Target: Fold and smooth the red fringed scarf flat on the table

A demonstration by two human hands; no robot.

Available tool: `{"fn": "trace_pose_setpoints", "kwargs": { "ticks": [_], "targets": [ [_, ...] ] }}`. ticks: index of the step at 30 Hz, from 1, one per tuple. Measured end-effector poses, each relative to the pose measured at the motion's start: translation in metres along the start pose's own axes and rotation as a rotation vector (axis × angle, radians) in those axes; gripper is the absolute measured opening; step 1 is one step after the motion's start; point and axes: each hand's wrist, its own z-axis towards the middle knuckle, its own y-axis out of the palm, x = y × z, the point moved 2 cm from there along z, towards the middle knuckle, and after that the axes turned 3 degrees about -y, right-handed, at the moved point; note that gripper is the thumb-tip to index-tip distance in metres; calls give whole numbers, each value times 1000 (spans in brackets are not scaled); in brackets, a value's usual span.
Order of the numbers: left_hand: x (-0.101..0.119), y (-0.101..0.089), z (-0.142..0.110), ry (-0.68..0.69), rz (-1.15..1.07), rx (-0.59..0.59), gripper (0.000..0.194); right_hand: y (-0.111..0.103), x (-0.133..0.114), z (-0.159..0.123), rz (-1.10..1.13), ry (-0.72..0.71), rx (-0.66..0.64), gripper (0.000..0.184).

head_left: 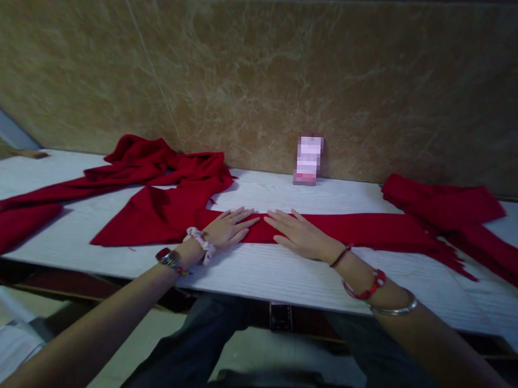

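Hands (225, 232) (302, 236) lie flat, grip unclosed, holding nothing, on red cloth (368, 230) edged by tabletop (277, 279)

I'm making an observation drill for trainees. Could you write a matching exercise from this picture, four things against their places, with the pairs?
Things:
1. Scrunchie
2. Flat red cloth
3. Silver bangle
4. Marbled wall

Places:
A. Behind the white table
B. Around the right forearm
C. Around the left wrist
D. Under the left hand and right hand

Pairs: 1-C, 2-D, 3-B, 4-A
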Motion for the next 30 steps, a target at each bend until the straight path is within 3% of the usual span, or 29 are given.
{"fn": "trace_pose_setpoints", "kwargs": {
  "ticks": [4, 11, 17, 23, 30],
  "targets": [
    [-3, -1, -6, -6, 8, -39, 47, 2, 8, -4, -61, 146, -48, 51],
    [1, -6, -6, -40, -2, -58, 51, 0, 9, -5, -32, 205, -65, 57],
    [6, -8, -8, 86, -7, -8, 50, -4, 4, -5, 9, 88, -115, 57],
    [5, -4, -6, 101, -27, -29, 58, -15, 0, -11, -109, -79, -76, 38],
    [7, -4, -6, 223, -96, 73, 45, -6, -4, -14, -130, -17, -20, 47]
  ]
}}
